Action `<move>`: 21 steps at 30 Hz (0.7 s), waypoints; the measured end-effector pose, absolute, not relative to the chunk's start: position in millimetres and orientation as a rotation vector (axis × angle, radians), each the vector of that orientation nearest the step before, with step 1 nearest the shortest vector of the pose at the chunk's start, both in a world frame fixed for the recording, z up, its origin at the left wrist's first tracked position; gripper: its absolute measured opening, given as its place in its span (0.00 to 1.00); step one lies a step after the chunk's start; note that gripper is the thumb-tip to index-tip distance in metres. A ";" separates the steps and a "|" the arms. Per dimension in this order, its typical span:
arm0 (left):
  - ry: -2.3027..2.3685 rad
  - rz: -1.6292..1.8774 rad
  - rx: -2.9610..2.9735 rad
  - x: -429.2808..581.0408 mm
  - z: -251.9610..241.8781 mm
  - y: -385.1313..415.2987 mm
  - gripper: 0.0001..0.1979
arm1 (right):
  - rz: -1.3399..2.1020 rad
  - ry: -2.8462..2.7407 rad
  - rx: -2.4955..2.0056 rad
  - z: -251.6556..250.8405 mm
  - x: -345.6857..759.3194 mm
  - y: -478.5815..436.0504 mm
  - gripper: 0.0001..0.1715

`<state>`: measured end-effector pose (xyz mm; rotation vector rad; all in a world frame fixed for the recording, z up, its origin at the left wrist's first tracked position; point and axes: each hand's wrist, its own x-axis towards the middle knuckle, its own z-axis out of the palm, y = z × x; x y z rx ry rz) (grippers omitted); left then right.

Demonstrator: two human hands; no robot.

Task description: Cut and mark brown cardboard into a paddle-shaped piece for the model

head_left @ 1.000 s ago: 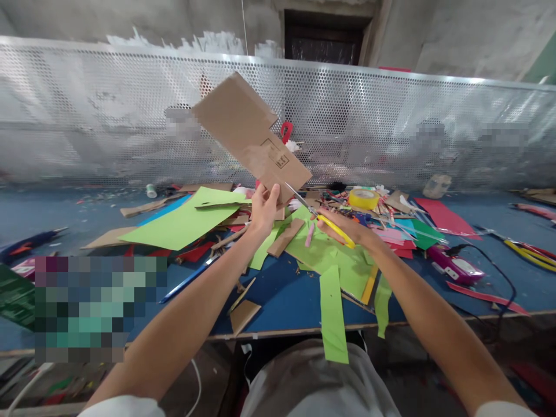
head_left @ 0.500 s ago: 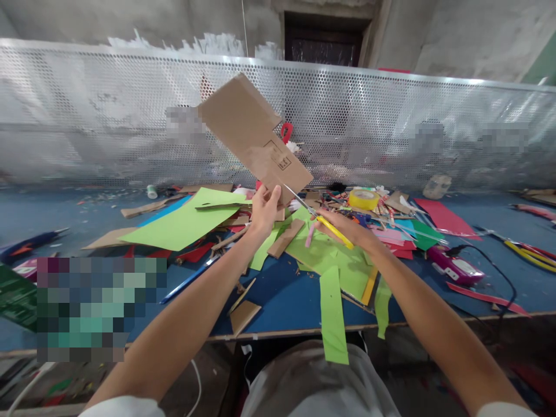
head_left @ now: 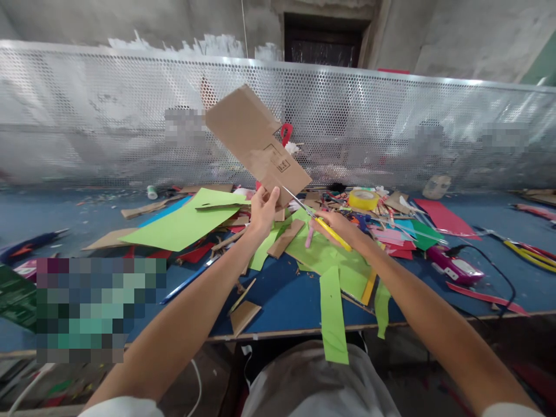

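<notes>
head view: below both hands the desk (head_left: 282, 295) is littered with green paper (head_left: 186, 223) and coloured scraps. a yellow tape roll (head_left: 364, 198) lies just beyond the right hand (head_left: 336, 226), and a perforated metal screen (head_left: 391, 116) stands behind. the left hand (head_left: 263, 211), arm stretched forward, pinches the lower corner of a cardboard piece (head_left: 256, 145) tilted up and left above the clutter. the right hand grips yellow scissors (head_left: 319, 219), blades at the cardboard's lower right edge. bare desk lies nearer the body, where a green strip (head_left: 332, 313) overhangs the front edge.
</notes>
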<state>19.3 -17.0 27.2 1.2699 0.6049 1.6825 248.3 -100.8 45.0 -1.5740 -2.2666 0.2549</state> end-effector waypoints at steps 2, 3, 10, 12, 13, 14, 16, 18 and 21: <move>0.613 1.678 1.270 18.3 27.1 -16.3 0.30 | 0.263 -2.223 -1.573 45.9 245.5 -103.3 0.27; 0.616 1.677 1.266 18.0 27.2 -16.2 0.30 | 0.264 -2.198 -1.574 46.7 243.9 -104.8 0.26; 0.624 1.696 1.233 16.2 28.1 -15.7 0.29 | 0.273 -2.198 -1.510 49.3 236.2 -109.9 0.24; 0.638 1.686 1.250 15.7 27.7 -16.1 0.29 | 0.286 -2.201 -1.513 48.3 235.6 -109.5 0.25; 0.644 1.675 1.262 15.8 27.5 -16.7 0.29 | 0.283 -2.203 -1.514 48.0 235.3 -109.6 0.25; 0.648 1.664 1.273 16.0 27.4 -17.4 0.29 | 0.277 -2.209 -1.514 47.9 235.1 -109.9 0.24; 0.641 1.649 1.292 16.7 27.6 -19.2 0.29 | 0.268 -2.221 -1.506 48.5 235.0 -111.0 0.24; 0.622 1.646 1.311 17.2 28.5 -20.9 0.29 | 0.265 -2.228 -1.493 49.5 235.9 -112.0 0.24; 0.596 1.659 1.348 16.7 29.7 -21.3 0.30 | 0.259 -2.226 -1.504 50.1 238.0 -112.3 0.24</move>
